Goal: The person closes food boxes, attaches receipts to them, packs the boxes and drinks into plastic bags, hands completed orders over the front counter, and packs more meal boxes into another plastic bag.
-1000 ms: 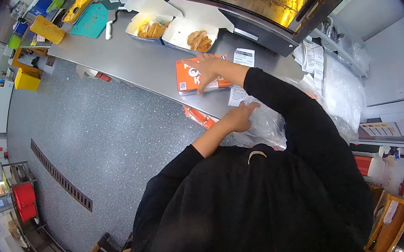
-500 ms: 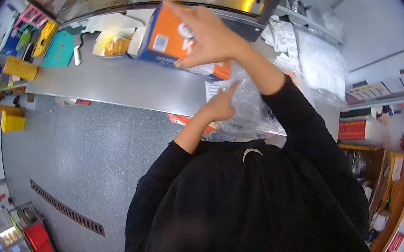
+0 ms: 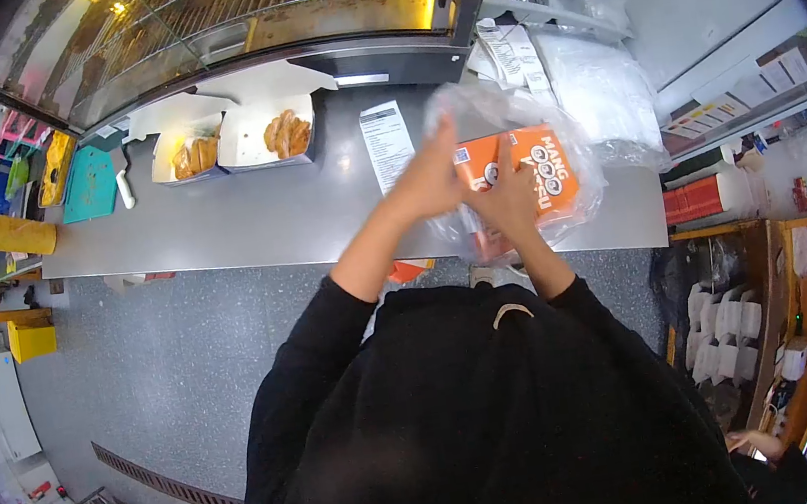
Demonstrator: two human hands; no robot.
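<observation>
An orange box [image 3: 558, 195] with white lettering lies inside a clear plastic bag [image 3: 588, 214] on the steel counter. My right hand [image 3: 506, 201] rests on the box's top, fingers stretched out and apart. To its left, my left hand [image 3: 423, 181] is at the bag's left edge, slightly blurred, with its fingers pointing up; whether it touches the film I cannot tell. A printed receipt [image 3: 387, 143] lies flat beside my left hand. Further left, two lidded boxes stand open: one box [image 3: 247, 145] and another box [image 3: 167, 150], each with golden-brown fried food inside.
A lit glass cabinet [image 3: 295, 23] with wire racks stands behind the counter [image 3: 268, 213]. A stack of plastic bags [image 3: 601, 92] and more receipts [image 3: 513, 57] lie at the back right. A teal board [image 3: 89, 185] is far left. Another person's hand [image 3: 759, 443] shows at lower right.
The orange box has moved from my raised right hand, right and down into the clear bag. My right hand now lies on it. My left hand has moved up to the bag's edge. The view has shifted.
</observation>
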